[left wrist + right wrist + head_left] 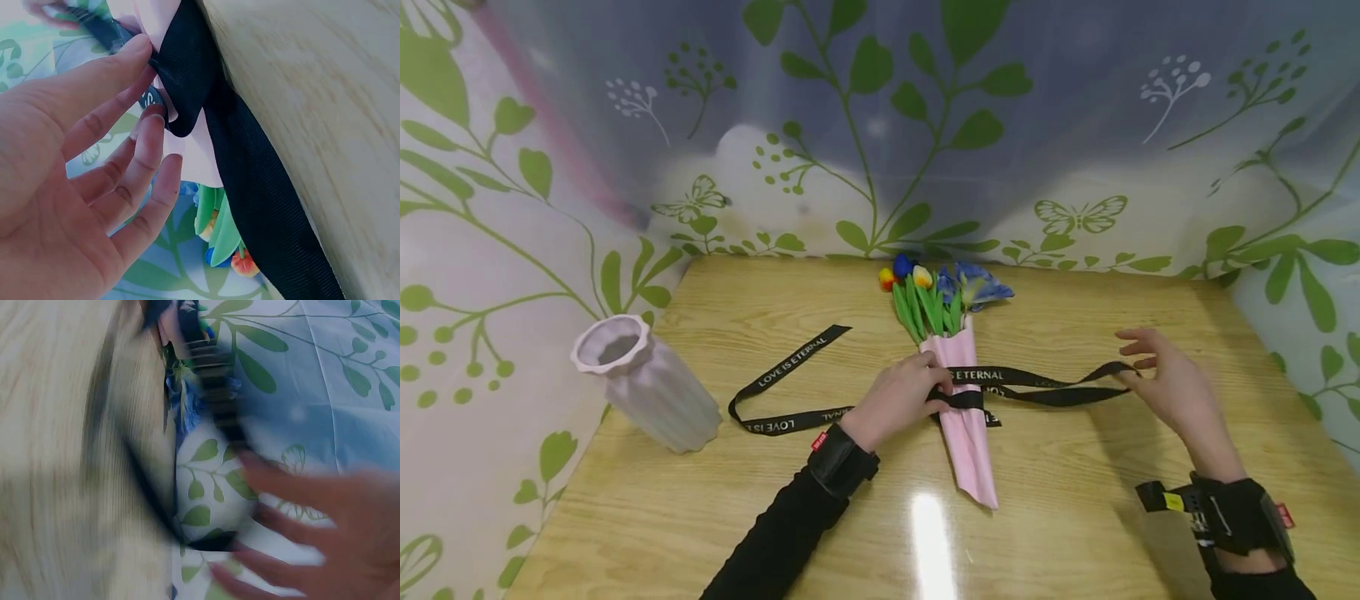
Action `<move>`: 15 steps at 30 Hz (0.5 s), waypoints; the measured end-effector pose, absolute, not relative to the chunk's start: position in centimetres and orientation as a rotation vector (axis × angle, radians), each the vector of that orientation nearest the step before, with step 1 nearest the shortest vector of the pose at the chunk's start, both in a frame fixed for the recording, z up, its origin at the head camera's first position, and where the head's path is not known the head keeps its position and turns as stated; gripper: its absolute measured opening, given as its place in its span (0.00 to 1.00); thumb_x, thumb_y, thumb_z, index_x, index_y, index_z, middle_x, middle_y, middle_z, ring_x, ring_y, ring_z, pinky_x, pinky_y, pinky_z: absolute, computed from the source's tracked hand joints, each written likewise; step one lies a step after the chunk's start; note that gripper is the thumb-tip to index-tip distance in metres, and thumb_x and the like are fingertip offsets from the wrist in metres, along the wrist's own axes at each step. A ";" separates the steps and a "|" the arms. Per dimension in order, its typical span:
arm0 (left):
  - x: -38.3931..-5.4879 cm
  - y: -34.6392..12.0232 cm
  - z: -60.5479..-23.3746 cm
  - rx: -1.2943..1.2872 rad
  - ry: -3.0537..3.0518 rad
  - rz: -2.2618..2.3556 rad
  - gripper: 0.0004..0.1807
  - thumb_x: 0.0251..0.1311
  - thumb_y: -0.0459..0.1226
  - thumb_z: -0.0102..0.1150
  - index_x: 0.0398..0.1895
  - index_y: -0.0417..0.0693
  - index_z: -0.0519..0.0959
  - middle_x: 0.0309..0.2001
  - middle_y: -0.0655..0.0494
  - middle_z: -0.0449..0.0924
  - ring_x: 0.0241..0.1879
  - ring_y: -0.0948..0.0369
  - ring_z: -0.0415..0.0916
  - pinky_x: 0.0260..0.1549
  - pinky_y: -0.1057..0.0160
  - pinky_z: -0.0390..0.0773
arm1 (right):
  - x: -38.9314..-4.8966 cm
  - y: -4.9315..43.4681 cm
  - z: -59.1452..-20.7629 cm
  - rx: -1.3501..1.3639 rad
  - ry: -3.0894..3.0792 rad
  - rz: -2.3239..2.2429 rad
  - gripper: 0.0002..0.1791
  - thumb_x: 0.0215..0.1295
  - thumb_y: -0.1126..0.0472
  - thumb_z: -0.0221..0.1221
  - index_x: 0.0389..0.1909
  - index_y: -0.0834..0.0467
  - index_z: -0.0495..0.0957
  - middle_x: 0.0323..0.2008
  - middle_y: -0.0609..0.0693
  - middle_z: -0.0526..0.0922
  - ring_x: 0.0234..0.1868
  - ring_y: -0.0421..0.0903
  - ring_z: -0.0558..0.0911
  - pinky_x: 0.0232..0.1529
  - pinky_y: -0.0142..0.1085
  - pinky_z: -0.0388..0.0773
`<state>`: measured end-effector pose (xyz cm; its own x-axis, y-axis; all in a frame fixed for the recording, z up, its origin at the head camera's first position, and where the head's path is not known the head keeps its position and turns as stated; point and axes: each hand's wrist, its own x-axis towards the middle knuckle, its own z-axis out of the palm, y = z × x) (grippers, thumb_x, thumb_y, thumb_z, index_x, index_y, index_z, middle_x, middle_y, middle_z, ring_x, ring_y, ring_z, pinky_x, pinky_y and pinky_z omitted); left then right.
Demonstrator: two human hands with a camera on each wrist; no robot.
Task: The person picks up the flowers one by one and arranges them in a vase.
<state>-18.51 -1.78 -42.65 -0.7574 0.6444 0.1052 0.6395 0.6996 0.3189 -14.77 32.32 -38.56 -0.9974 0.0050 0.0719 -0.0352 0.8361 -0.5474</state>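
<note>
A bouquet of artificial flowers (928, 304), blue, red-yellow and white-orange with green leaves, lies in a pink wrapper (966, 450) on the table. A black ribbon (797, 371) printed "LOVE IS ETERNAL" passes around the wrapper. At the wrapper's left side my left hand (895, 396) pinches the ribbon; in the left wrist view, thumb and fingertips meet at a ribbon fold (187, 94) against the pink wrapper. Off to the right, my right hand (1172, 396) holds a looped length of ribbon between thumb and fingers, stretched out from the bouquet. The right wrist view is blurred by motion.
A pale ribbed vase (662, 392) with a wavy rim stands on the left of the wooden table (820, 533). One ribbon tail lies bent between vase and bouquet. A leaf-patterned curtain (880, 167) borders the table at the back and sides.
</note>
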 end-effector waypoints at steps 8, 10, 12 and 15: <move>-18.5 -1.6 -42.8 1.136 2.900 0.490 0.06 0.66 0.44 0.67 0.41 0.54 0.83 0.40 0.60 0.80 0.39 0.62 0.80 0.35 0.65 0.80 | -16.5 25.2 -40.4 0.569 -3.110 0.780 0.31 0.73 0.50 0.61 0.71 0.60 0.69 0.68 0.67 0.70 0.66 0.70 0.70 0.60 0.67 0.70; -18.6 -1.6 -42.9 1.138 2.908 0.486 0.05 0.66 0.43 0.68 0.39 0.54 0.83 0.38 0.61 0.80 0.36 0.63 0.79 0.33 0.67 0.79 | -17.5 23.2 -41.1 0.616 -3.062 0.771 0.28 0.74 0.53 0.60 0.69 0.61 0.71 0.65 0.65 0.75 0.64 0.67 0.74 0.61 0.63 0.72; -18.6 -1.6 -43.0 1.140 2.915 0.480 0.04 0.66 0.42 0.68 0.38 0.53 0.83 0.37 0.61 0.81 0.35 0.64 0.79 0.31 0.68 0.78 | -18.4 21.6 -41.9 0.630 -3.031 0.760 0.24 0.73 0.55 0.62 0.65 0.62 0.74 0.58 0.63 0.82 0.57 0.63 0.80 0.55 0.58 0.78; -18.8 -1.8 -42.9 1.154 2.918 0.467 0.03 0.66 0.40 0.67 0.37 0.52 0.84 0.35 0.62 0.82 0.33 0.66 0.79 0.30 0.70 0.77 | -18.9 20.3 -42.4 0.604 -3.018 0.779 0.14 0.71 0.58 0.64 0.51 0.60 0.80 0.40 0.55 0.88 0.38 0.52 0.85 0.38 0.45 0.81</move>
<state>-18.79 -1.78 -42.95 -0.7351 0.6643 0.1355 0.6734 0.6923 0.2592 -18.94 20.34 -42.41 -0.9271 -0.3696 0.0620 -0.3534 0.8073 -0.4727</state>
